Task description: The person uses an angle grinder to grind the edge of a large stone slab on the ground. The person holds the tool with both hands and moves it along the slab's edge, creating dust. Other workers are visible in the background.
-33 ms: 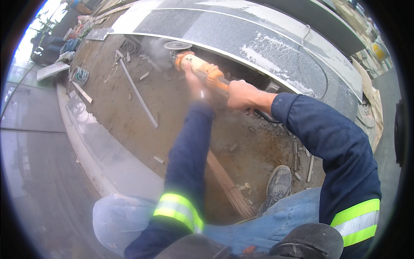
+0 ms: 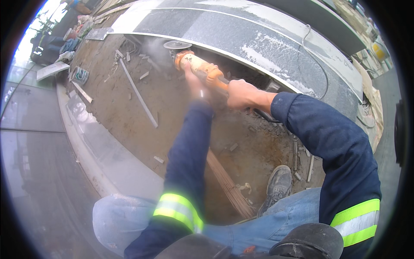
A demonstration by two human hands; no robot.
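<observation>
An orange and cream angle grinder (image 2: 200,67) is held in both hands, its round disc (image 2: 177,45) up against the white near edge of a grey stone slab (image 2: 207,29). My left hand (image 2: 196,82) closes around the body behind the head, partly blurred by dust. Farther back, my right hand (image 2: 245,95) wraps the rear handle. A dark cord (image 2: 267,115) runs out below the right hand. Pale dust (image 2: 157,52) hangs around the disc.
A grey cable (image 2: 325,73) loops over the slab. Offcuts, a thin strip (image 2: 139,94) and a bundle of brown rods (image 2: 228,185) lie on the dirt. A can (image 2: 80,75) stands at left. My shoe (image 2: 279,183) is below right. Another person (image 2: 47,45) is at far left.
</observation>
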